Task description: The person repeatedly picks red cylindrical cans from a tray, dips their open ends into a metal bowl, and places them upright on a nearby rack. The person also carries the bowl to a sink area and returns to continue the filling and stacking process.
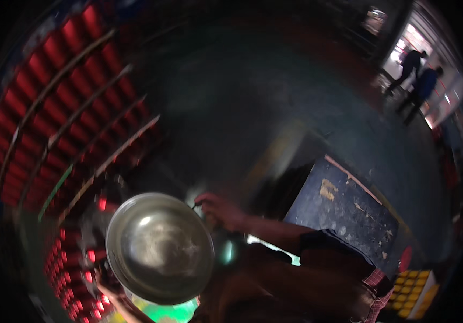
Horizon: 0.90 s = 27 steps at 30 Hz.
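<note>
A round, shiny metal bowl (159, 247) is held up close in front of me, its hollow side facing the camera. My left hand (109, 293) shows only partly at the bowl's lower left edge and grips it from beneath. My right hand (219, 210) reaches in from the right with the fingers curled at the bowl's upper right rim. Its forearm leads back to a dark sleeve (328, 242). The picture is dim and blurred, so the fingers' exact hold is hard to make out.
Racks of red thread spools (64, 107) fill the left side, with more red spools (75, 269) low down. A dark blue box (344, 207) stands to the right, a tray of yellow pieces (414, 293) at lower right. Two people (417, 81) walk far away by a bright doorway.
</note>
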Available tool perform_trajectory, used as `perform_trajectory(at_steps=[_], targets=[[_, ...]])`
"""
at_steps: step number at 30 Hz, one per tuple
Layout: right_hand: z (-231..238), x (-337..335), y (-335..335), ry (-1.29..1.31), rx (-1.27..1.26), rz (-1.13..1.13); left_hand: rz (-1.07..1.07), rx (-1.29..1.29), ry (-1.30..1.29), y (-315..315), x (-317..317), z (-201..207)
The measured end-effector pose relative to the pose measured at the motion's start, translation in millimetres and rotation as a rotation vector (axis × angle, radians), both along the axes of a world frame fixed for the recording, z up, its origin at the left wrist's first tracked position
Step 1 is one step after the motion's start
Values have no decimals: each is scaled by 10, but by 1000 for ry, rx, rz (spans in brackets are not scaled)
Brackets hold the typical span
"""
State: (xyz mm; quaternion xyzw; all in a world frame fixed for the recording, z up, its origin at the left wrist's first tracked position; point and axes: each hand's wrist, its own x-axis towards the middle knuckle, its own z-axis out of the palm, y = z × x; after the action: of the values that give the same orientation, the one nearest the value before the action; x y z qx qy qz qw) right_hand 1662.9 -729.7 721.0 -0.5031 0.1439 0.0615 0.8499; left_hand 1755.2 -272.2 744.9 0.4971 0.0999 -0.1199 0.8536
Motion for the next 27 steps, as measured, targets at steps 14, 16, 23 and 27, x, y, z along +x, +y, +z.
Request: perform_trajectory(at_steps=[14,16,23,27], targets=[[299,849,-4099,67,91,-692,-327,-26,198,-5419,3054,90],[311,1023,-4672,98,111,-748,-417,-32,136,-6232,3425,47],[630,1698,-6639,177,5,-1033,-561,72,107,-9163,4691,206],[656,2146,-7899,150,0,-1141,-665,81,104,-10818,5398,171]])
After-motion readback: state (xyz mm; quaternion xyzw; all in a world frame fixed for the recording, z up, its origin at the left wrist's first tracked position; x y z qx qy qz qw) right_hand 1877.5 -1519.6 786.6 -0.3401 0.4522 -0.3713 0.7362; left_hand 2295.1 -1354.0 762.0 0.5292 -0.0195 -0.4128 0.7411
